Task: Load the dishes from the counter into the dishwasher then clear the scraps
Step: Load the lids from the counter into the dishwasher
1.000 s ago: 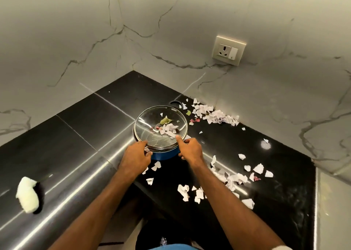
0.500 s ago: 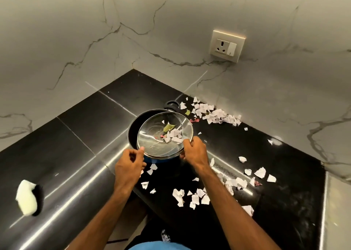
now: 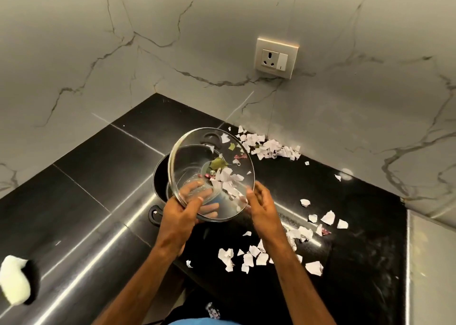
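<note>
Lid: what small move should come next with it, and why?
Probably tip the lid further over the open pot. The left hand grips its rim, the right hand touches it, and scraps lie on the tilted glass, so they could slide in.

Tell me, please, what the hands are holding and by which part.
The glass lid, by its near rim: left hand grips it, right hand touches it.

Both bare forearms reach forward from the lower edge of the view, converging; the left hand (image 3: 181,216) grips the tilted glass lid (image 3: 195,156), thumb over its near rim, fingers spread beneath the glass. The right hand (image 3: 265,207) rests against the lid's right rim, fingers nearly straight.
</note>
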A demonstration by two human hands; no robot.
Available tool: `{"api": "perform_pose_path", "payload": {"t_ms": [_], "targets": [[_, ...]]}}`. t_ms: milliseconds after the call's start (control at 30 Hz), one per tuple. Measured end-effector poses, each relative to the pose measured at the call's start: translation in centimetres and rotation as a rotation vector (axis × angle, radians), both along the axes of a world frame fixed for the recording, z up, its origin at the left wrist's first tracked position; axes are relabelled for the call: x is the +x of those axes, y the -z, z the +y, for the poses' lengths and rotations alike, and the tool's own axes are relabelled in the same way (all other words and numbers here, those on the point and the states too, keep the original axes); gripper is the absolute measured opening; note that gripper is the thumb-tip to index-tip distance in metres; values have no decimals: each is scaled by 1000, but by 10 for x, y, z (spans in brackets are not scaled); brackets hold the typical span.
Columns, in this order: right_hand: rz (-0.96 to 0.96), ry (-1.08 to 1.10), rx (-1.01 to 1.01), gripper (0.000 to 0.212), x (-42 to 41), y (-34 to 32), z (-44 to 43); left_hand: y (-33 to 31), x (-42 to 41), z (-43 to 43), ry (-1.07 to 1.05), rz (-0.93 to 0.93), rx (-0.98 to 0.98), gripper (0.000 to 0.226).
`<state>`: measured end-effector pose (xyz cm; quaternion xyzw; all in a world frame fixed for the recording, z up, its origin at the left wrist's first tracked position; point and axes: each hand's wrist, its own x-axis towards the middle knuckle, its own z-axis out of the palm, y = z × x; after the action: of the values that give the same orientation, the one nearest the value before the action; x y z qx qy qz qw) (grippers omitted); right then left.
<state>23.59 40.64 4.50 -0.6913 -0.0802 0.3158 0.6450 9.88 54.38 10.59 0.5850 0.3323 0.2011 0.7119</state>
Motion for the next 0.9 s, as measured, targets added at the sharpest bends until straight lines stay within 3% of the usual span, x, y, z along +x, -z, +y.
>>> {"api": "perform_pose_path", "payload": {"t_ms": [67,133,233,333,400,467,533,600,767,900], "targets": [[-89,135,-117,66,3,-5,-6,2,-3,-1,80,125,410,25],[-163,281,-123,67,7,-8,-15,0,-5,-4,180,185,810,17],[-214,375,-76,62,9,-10,-26,1,-2,-3,388,163,1130,71],[-204,397,-39,54,4,-11,-31,11,2,-5,420,131,1288,84],[-198,387,-19,48,0,-10,-32,10,5,-14,371,136,1131,65],[-201,347,-25,45,-6,-9,-32,10,3,-24,292,127,768,31],[-215,326,-51,42,-14,-9,-31,6,0,-29,204,79,359,26],[-252,346,-94,39,-22,-7,-33,-1,-5,-28,155,26,115,36],[-195,340,-101,40,-40,-14,-42,-8,-27,-19,109,-8,-85,27],[-249,325,-300,56,-64,-10,-47,-4,-44,-17,261,40,81,38]]}}
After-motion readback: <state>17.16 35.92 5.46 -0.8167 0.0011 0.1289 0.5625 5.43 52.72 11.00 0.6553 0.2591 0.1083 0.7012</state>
